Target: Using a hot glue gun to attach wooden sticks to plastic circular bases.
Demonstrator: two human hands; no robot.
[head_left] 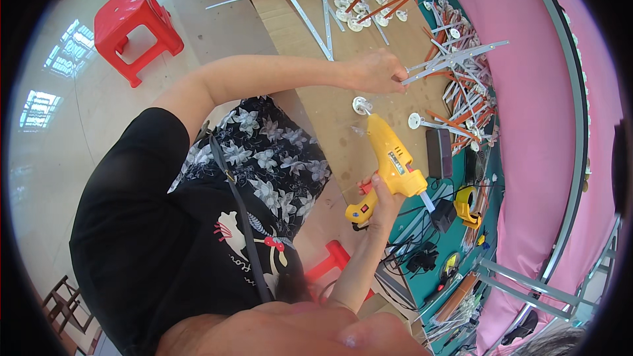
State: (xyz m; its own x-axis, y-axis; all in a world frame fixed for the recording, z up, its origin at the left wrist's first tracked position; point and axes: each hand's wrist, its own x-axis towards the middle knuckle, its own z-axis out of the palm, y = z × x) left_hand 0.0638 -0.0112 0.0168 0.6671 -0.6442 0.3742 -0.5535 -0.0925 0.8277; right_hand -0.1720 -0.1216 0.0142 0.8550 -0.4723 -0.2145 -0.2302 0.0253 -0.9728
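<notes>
My right hand (381, 203) grips a yellow hot glue gun (390, 151) by its handle, with a finger at the red trigger. A pale glue stick (427, 202) pokes out of the gun's rear. The nozzle is right at a white round disc (360, 105) lying on the cardboard (343, 151); I cannot tell whether they touch. Farther away, my left hand (380, 71) is closed, its fingertips pinching the near end of crossed silver strips (455, 58) with small holes along them. These strips extend right, over a heap of similar pieces.
Disc-ended strips (310, 20) and brown sticks (395, 0) crowd the far cardboard. A tangled heap of strips (461, 89) lies rightward. Beside the gun are a dark box (438, 153), yellow tape (467, 204) and black cables (395, 257). Pink cloth (521, 158) borders the table; a red stool (135, 29) stands left.
</notes>
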